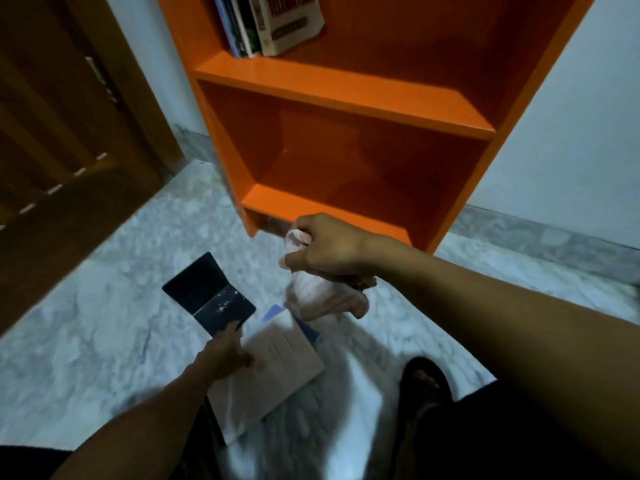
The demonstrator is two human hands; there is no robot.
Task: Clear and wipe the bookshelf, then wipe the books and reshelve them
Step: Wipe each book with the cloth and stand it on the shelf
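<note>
Nearest the camera, the right forearm crosses the lower right of the view, and its right hand (325,249) is raised in front of the bottom edge of the orange bookshelf (346,95). Its fingers are curled tightly round a bunched pale cloth (311,289), which hangs down below the fist. Lower and to the left, the left hand (227,351) reaches down to the marble floor (104,323), where its fingers pinch the near edge of a dark book (209,294) that is tilted and opened at its spine, with pale specks on its cover. Just beside that hand lies a tan book (273,368), flat on the floor, with a blue book (277,311) partly showing from under its far edge. Both lower compartments of the bookshelf hold nothing, while a row of upright books (273,22) stands at the left end of the shelf above, one leaning. A dark sandal (424,382) on a foot rests on the floor at lower right. A brown wooden door (59,133) fills the left side.
</note>
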